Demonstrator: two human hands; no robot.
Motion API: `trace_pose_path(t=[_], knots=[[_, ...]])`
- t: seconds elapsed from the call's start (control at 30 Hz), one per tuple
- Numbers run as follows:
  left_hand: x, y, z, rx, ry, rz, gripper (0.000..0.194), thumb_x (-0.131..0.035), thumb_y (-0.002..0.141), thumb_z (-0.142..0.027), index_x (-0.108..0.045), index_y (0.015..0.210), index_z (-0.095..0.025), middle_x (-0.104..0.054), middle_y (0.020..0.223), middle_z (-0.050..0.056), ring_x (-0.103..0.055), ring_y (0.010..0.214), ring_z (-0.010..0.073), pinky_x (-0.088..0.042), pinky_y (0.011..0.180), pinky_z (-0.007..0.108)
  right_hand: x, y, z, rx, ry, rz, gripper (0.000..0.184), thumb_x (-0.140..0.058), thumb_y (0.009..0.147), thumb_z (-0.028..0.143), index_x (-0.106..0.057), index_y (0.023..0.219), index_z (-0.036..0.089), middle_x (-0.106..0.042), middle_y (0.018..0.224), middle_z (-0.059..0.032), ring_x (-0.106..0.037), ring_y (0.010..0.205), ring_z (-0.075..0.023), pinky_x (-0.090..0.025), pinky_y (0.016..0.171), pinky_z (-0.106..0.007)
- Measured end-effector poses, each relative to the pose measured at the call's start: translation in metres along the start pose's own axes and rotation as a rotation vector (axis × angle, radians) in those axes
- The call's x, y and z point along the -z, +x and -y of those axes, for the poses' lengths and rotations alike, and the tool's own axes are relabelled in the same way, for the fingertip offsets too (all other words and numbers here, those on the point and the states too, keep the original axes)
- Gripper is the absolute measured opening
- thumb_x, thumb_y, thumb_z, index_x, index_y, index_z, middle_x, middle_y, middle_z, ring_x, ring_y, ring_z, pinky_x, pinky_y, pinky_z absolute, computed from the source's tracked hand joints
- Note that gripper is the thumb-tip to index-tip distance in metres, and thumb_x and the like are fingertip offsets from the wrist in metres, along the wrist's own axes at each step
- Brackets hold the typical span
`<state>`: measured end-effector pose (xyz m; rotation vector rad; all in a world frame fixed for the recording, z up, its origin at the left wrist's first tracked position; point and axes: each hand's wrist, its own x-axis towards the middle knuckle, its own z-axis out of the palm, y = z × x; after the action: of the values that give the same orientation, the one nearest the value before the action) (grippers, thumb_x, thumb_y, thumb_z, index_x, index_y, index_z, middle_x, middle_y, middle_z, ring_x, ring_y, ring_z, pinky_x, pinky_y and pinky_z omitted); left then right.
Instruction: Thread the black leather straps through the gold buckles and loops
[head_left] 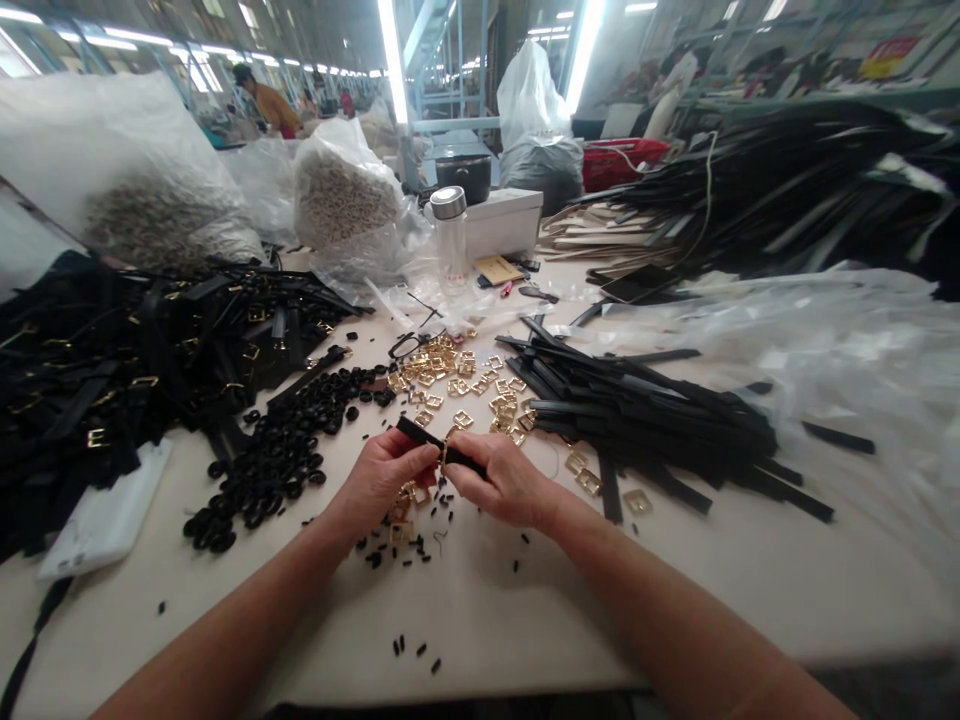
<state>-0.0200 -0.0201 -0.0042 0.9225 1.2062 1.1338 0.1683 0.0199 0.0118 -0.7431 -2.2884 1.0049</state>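
Note:
Between my two hands is a black strap [417,432], with a gold buckle [445,452] at its middle. My left hand [382,478] pinches the strap's left part, thumb on top. The right part is gripped by my right hand [501,478], its thumb and fingers close to the buckle. Loose gold buckles [435,362] lie in a heap just beyond my hands, and a few more sit beneath them. Small black pieces [420,650] are scattered on the table [480,610]. A mound of black rings [277,470] lies left of my left hand.
Black strips [622,400] are piled on the right, beside crumpled plastic [847,350]. Finished-looking buckled straps [165,350] heap up on the left, near a white block [112,510]. A glass bottle [450,240], filled bags [349,190] and a white box [506,222] stand behind.

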Motion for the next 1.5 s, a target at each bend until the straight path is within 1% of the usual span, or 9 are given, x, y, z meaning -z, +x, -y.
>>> trace_pose_path(t=[0.2, 0.3, 0.4, 0.73, 0.83, 1.0, 1.13, 1.27, 1.5], knots=[[-0.003, -0.005, -0.005, -0.018, 0.127, 0.024, 0.026, -0.079, 0.071, -0.038, -0.069, 0.073, -0.015, -0.063, 0.056, -0.001, -0.056, 0.051, 0.0109, -0.047, 0.051, 0.023, -0.004, 0.000, -0.003, -0.070, 0.138, -0.023, 0.036, -0.045, 0.096, 0.037, -0.056, 0.067, 0.017, -0.057, 0.058, 0.0026, -0.051, 0.054, -0.0088, -0.037, 0.055, -0.020], [-0.005, -0.006, -0.008, -0.076, 0.096, 0.002, 0.026, -0.081, 0.069, -0.036, -0.067, 0.075, -0.016, -0.066, 0.062, -0.001, -0.059, 0.056, 0.0124, -0.049, 0.054, 0.024, -0.006, 0.001, -0.005, -0.104, 0.220, -0.018, 0.036, -0.045, 0.095, 0.034, -0.055, 0.065, 0.017, -0.055, 0.055, 0.0034, -0.049, 0.049, -0.0076, -0.038, 0.053, -0.019], [-0.006, -0.008, -0.011, -0.151, 0.074, -0.013, 0.027, -0.084, 0.065, -0.030, -0.065, 0.079, -0.017, -0.069, 0.073, 0.000, -0.064, 0.067, 0.0136, -0.053, 0.065, 0.025, -0.007, 0.001, -0.006, -0.128, 0.305, -0.015, 0.036, -0.042, 0.096, 0.033, -0.054, 0.066, 0.017, -0.054, 0.053, 0.0042, -0.045, 0.045, -0.0068, -0.038, 0.051, -0.018], [-0.005, -0.013, -0.011, -0.286, 0.221, -0.013, 0.032, -0.080, 0.069, -0.024, -0.066, 0.097, -0.017, -0.070, 0.081, 0.001, -0.066, 0.072, 0.0138, -0.055, 0.070, 0.024, -0.007, -0.001, -0.008, -0.193, 0.466, 0.053, 0.050, -0.038, 0.097, 0.052, -0.050, 0.064, 0.017, -0.049, 0.050, 0.0046, -0.043, 0.042, -0.0065, -0.035, 0.046, -0.018], [-0.004, -0.013, -0.010, -0.263, 0.200, 0.002, 0.028, -0.078, 0.073, -0.027, -0.066, 0.097, -0.017, -0.070, 0.082, 0.000, -0.066, 0.071, 0.0136, -0.056, 0.069, 0.025, -0.007, -0.001, -0.008, -0.172, 0.410, 0.043, 0.049, -0.037, 0.098, 0.050, -0.051, 0.065, 0.017, -0.051, 0.052, 0.0041, -0.044, 0.044, -0.0068, -0.035, 0.048, -0.019], [-0.004, -0.012, -0.008, -0.210, 0.135, -0.002, 0.027, -0.077, 0.075, -0.032, -0.066, 0.095, -0.017, -0.071, 0.084, 0.002, -0.069, 0.073, 0.0156, -0.059, 0.073, 0.029, -0.007, 0.000, -0.008, -0.102, 0.195, 0.020, 0.043, -0.036, 0.100, 0.041, -0.054, 0.068, 0.017, -0.056, 0.056, 0.0029, -0.050, 0.052, -0.0085, -0.038, 0.057, -0.020], [-0.005, -0.010, -0.007, -0.160, 0.081, 0.009, 0.030, -0.078, 0.074, -0.035, -0.067, 0.095, -0.017, -0.073, 0.084, 0.003, -0.070, 0.075, 0.0168, -0.059, 0.076, 0.032, -0.006, 0.001, -0.008, -0.064, -0.027, -0.039, 0.035, -0.043, 0.097, 0.035, -0.054, 0.069, 0.018, -0.056, 0.059, 0.0021, -0.049, 0.054, -0.0093, -0.033, 0.056, -0.021], [-0.009, -0.009, -0.010, -0.144, 0.065, 0.010, 0.029, -0.079, 0.072, -0.037, -0.067, 0.088, -0.016, -0.072, 0.078, 0.002, -0.069, 0.070, 0.0157, -0.058, 0.073, 0.031, -0.006, 0.000, -0.008, -0.048, -0.220, -0.086, 0.035, -0.045, 0.096, 0.035, -0.053, 0.067, 0.018, -0.055, 0.062, 0.0009, -0.046, 0.056, -0.0100, -0.029, 0.057, -0.022], [-0.009, -0.008, -0.009, -0.161, 0.073, 0.002, 0.026, -0.077, 0.074, -0.037, -0.066, 0.085, -0.016, -0.069, 0.072, 0.000, -0.066, 0.065, 0.0130, -0.057, 0.067, 0.027, -0.008, -0.001, -0.007, -0.053, -0.256, -0.098, 0.031, -0.046, 0.095, 0.036, -0.056, 0.072, 0.018, -0.059, 0.065, -0.0004, -0.049, 0.058, -0.0115, -0.028, 0.058, -0.024]])
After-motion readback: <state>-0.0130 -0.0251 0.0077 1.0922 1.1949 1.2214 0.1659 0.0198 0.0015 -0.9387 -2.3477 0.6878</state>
